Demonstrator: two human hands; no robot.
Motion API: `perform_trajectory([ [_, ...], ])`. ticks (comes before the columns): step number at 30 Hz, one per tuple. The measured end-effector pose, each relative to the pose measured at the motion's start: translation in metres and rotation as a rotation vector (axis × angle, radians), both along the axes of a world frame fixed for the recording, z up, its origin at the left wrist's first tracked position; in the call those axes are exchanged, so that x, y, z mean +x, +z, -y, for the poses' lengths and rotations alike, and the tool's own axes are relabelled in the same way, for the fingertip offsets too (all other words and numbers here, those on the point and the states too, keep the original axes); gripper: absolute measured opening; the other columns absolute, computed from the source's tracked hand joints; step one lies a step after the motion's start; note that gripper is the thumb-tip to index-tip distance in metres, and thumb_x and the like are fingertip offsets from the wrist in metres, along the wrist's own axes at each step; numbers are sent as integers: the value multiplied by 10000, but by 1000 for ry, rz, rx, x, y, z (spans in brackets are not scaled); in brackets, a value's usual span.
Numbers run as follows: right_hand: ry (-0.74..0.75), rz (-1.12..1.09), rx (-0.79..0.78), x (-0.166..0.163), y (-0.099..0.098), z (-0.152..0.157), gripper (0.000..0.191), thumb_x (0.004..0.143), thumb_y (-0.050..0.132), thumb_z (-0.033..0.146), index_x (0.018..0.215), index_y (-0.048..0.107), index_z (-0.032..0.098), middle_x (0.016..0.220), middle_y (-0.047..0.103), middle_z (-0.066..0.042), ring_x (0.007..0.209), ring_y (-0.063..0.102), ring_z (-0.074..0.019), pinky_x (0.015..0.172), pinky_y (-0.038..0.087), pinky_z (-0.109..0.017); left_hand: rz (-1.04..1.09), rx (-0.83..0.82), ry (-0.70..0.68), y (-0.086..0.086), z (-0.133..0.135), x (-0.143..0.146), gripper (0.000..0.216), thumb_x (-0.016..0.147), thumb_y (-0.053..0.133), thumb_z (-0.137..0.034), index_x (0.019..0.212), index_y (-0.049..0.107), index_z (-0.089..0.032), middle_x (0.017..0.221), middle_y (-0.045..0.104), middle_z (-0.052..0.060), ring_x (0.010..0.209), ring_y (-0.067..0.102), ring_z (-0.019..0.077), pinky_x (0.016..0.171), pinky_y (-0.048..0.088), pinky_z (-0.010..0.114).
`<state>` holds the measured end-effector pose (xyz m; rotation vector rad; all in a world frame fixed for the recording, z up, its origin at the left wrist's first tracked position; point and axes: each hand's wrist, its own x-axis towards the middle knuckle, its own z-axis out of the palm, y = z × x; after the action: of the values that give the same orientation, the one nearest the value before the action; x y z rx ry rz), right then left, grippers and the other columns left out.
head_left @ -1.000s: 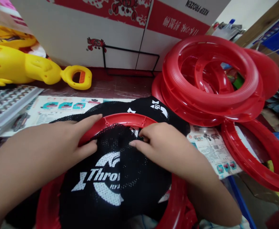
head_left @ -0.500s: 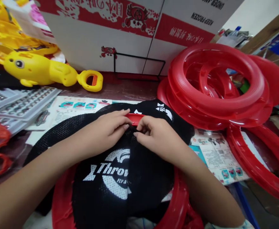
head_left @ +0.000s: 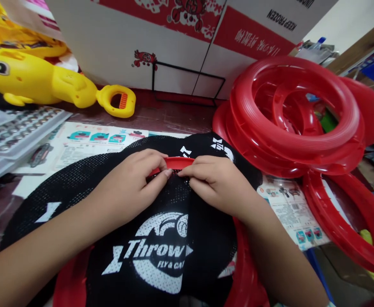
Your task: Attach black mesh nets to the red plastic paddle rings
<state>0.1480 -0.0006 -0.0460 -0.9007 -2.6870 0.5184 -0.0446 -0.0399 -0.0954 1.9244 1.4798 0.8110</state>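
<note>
A black mesh cloth (head_left: 155, 230) with white "Throw" lettering lies over a red plastic ring (head_left: 247, 260), whose far edge shows between my hands. My left hand (head_left: 136, 183) pinches the cloth's edge against the far rim, thumb and index finger together. Just to its right, my right hand (head_left: 219, 183) pinches the same edge with thumb and fingertips. Other black printed mesh cloth spreads beneath and beyond the ring. My forearms cover parts of the ring's sides.
Stacked red rings (head_left: 295, 149) stand at the right, with another ring (head_left: 343, 243) lower down. A yellow animal-shaped toy (head_left: 68, 85) and trays of small metal discs (head_left: 24, 132) are at the left. Behind stand a black wire frame (head_left: 187, 70) and a large printed carton (head_left: 116, 51).
The cloth is drawn flatter near the far rim, and more of its lettering shows. My right hand's fingers have straightened somewhat along the edge. The view has shifted slightly.
</note>
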Motion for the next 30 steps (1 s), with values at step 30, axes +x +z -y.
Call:
perform_trajectory([
  [30, -98, 23, -88, -5, -6, -2, 294, 839, 489, 65, 936, 756, 142, 788, 688, -36, 751, 599, -130, 717, 443, -251, -97, 18, 22, -1, -3, 1, 243, 899, 415, -295, 681, 478, -207, 913, 576, 50, 838, 540, 204, 754, 423, 381],
])
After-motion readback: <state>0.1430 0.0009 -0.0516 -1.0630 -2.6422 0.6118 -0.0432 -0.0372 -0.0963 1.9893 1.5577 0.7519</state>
